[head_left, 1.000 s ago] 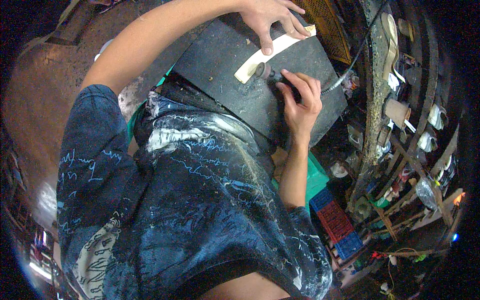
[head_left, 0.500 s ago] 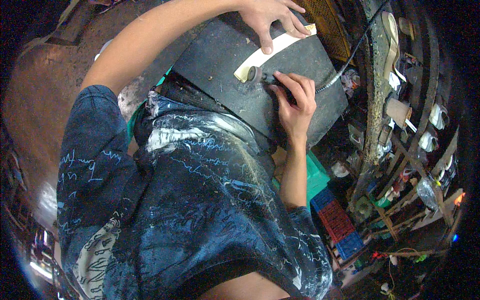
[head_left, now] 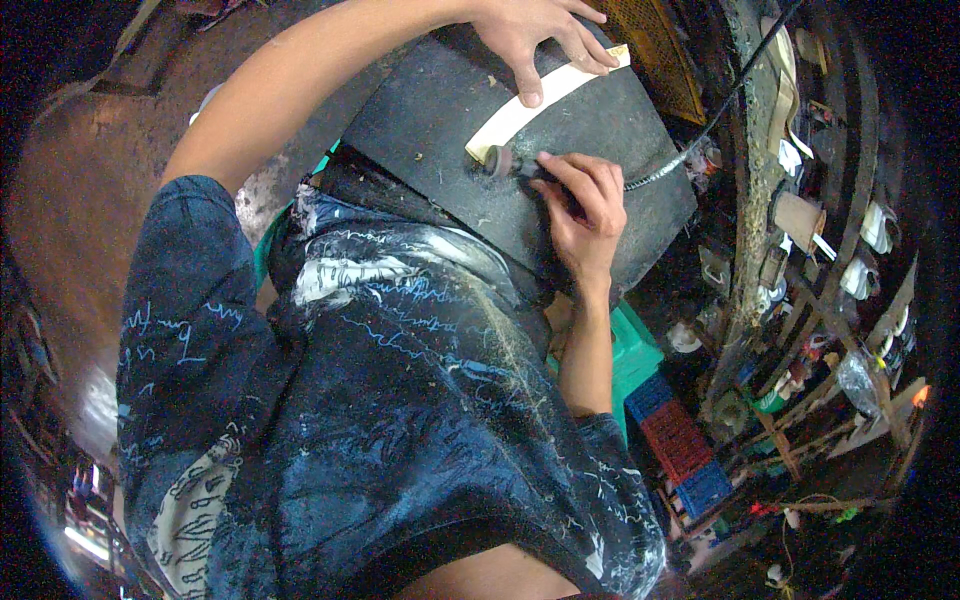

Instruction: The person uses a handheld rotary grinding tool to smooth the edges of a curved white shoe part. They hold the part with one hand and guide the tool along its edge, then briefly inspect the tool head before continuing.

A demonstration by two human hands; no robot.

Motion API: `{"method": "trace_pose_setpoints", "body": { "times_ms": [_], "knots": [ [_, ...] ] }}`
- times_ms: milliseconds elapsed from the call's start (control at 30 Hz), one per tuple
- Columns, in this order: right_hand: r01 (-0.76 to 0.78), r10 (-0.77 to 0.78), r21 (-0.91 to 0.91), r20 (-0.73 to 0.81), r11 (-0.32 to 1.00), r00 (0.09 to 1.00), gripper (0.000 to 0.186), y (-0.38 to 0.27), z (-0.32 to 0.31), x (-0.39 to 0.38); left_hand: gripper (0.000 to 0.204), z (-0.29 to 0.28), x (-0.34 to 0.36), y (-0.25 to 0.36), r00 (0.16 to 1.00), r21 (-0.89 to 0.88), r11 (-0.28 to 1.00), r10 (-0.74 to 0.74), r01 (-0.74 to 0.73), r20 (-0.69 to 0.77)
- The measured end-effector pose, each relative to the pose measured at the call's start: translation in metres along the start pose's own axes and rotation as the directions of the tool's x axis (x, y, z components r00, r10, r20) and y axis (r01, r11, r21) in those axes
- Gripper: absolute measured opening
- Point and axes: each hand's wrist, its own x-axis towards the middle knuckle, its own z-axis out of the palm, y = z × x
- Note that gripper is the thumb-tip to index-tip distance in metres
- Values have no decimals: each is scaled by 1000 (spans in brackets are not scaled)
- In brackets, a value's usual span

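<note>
A pale, curved strip (head_left: 510,122) lies on a dark, dusty board (head_left: 420,118) in front of my body. My left hand (head_left: 525,38) reaches over from the left, fingers spread, its thumb and fingertips pressing down on the strip's middle and far right end. My right hand (head_left: 590,205) is closed around a handheld rotary grinder (head_left: 525,163) on a flexible cable. The round, brownish head (head_left: 497,161) of the tool is against or right beside the strip's near left end. My palm and fingers hide most of the handle.
The tool's black cable (head_left: 700,140) runs off to the upper right. A yellowish woven panel (head_left: 655,55) stands beyond the board. Along the right are cluttered wooden racks (head_left: 745,250). A green bin (head_left: 632,345) and a red and blue crate (head_left: 675,440) sit below the board's right side.
The grinder and my right hand have moved slightly left and down, around the strip's near end. My left hand and the strip have shifted only a little.
</note>
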Motion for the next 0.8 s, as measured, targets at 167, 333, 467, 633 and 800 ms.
{"method": "trace_pose_setpoints", "body": {
  "times_ms": [167, 333, 467, 633, 800],
  "knots": [
    [-23, 21, -27, -62, 999, 998, 38, 6, -3, 2, 102, 0, -3, -3, 1000, -9, 1000, -1, 2, 24],
    [-77, 62, -76, -184, 994, 981, 39, 21, -13, 11, 103, 6, 0, -11, 998, 12, 1000, 24, -24, 51],
    [-116, 94, -98, -203, 988, 975, 37, 24, -18, 15, 83, 8, 2, -13, 996, 113, 993, 4, -14, 92],
    [-143, 118, -101, -223, 984, 968, 37, 28, -16, 20, 63, 7, 0, -11, 997, 28, 1000, -10, 7, 83],
    [-132, 106, -97, -236, 987, 966, 36, 39, -7, 27, 57, 3, 1, -5, 995, 29, 999, -30, 27, 93]
  ]
}}
